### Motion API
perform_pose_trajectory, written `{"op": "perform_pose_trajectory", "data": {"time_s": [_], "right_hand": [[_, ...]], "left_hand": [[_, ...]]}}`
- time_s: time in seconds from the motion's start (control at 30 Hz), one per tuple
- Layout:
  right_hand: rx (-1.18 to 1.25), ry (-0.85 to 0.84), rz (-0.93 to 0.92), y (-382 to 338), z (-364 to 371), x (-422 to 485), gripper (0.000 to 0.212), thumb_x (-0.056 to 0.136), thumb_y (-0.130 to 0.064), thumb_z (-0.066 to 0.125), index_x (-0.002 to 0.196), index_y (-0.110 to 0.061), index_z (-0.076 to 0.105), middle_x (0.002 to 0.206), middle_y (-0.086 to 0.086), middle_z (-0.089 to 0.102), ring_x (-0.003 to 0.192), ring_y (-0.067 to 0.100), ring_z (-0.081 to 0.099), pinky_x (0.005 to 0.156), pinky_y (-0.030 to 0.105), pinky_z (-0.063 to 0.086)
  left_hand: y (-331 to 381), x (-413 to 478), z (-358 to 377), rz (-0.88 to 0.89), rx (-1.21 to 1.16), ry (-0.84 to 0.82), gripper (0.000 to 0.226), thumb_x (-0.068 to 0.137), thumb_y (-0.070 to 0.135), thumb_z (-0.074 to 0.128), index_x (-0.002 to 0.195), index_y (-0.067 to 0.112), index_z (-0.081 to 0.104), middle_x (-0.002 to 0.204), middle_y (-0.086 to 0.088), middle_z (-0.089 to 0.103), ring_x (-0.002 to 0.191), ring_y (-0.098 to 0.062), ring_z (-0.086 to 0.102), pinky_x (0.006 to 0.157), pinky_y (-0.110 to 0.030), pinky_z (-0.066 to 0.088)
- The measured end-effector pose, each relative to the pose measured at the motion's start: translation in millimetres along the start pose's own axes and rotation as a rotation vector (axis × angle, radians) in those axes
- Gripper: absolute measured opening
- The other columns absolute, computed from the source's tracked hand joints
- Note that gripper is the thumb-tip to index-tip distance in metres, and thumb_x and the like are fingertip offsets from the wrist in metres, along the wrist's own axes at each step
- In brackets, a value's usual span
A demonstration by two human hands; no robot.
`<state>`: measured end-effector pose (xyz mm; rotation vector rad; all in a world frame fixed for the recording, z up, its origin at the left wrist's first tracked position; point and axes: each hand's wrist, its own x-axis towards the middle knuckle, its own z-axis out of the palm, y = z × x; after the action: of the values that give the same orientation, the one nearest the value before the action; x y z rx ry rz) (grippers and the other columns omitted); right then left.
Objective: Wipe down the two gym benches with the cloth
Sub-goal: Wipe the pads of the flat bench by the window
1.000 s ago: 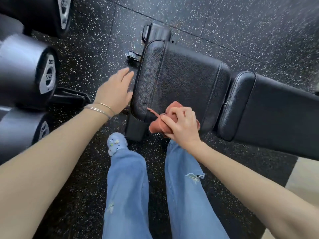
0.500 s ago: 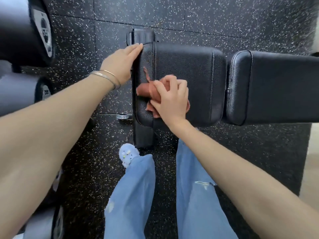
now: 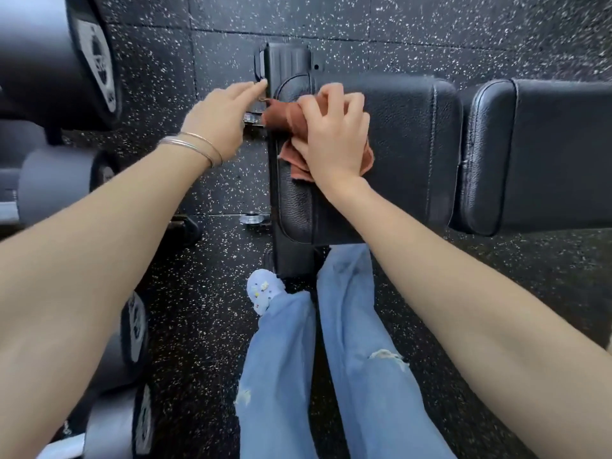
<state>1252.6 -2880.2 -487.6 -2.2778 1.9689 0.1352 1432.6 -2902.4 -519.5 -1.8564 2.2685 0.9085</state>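
Note:
A black padded gym bench lies across the upper middle, with its seat pad (image 3: 404, 134) to the left and its long back pad (image 3: 556, 150) to the right. My right hand (image 3: 334, 137) grips a bunched rust-red cloth (image 3: 284, 119) and presses it onto the left end of the seat pad. My left hand (image 3: 220, 117) reaches in from the left with fingers stretched out, its fingertips touching the bench's end frame (image 3: 288, 62) beside the cloth. Only one bench is in view.
Large black dumbbells (image 3: 63, 54) sit on a rack along the left side, more (image 3: 129, 422) at the lower left. The floor (image 3: 430, 28) is black speckled rubber. My legs in blue jeans (image 3: 361, 352) and a pale shoe (image 3: 265, 291) stand close against the bench's near edge.
My right hand has slid the cloth from the seat's near edge up across its left end. My left hand stays at the bench's far-left end by the frame.

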Motion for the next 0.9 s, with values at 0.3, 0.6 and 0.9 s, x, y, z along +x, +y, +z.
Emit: {"op": "perform_pose_trajectory", "data": {"time_s": [0.3,0.6,0.9], "right_hand": [[0.019,-0.017,-0.157,-8,0,-5,0.039,0.072,-0.041,0.069,0.107,-0.023,0.06,0.122,0.007,0.056,0.099,0.034,0.051,0.073,0.039,0.037],[0.134,0.076,-0.659,27,4,-70,0.015,0.064,-0.025,0.073,0.079,-0.023,0.069,0.09,0.005,0.069,0.07,0.028,0.061,0.061,0.033,0.043],[-0.003,-0.053,-0.254,-11,-6,51,0.044,0.078,-0.045,0.064,0.117,-0.027,0.053,0.136,0.006,0.044,0.119,0.035,0.04,0.089,0.043,0.034]], "left_hand": [[-18,-11,-5,-0.198,0.005,-0.033,0.064,0.089,-0.004,0.042,0.148,0.018,0.026,0.152,-0.006,0.031,0.131,-0.036,0.037,0.108,-0.05,0.034],[6,-12,-14,-0.236,-0.001,-0.067,0.053,0.094,0.006,0.043,0.146,0.014,0.031,0.15,-0.009,0.035,0.131,-0.036,0.039,0.109,-0.05,0.034],[9,-33,-21,-0.297,0.012,0.005,0.049,0.096,0.015,0.043,0.144,0.011,0.033,0.146,-0.014,0.039,0.129,-0.037,0.04,0.107,-0.049,0.035]]}}
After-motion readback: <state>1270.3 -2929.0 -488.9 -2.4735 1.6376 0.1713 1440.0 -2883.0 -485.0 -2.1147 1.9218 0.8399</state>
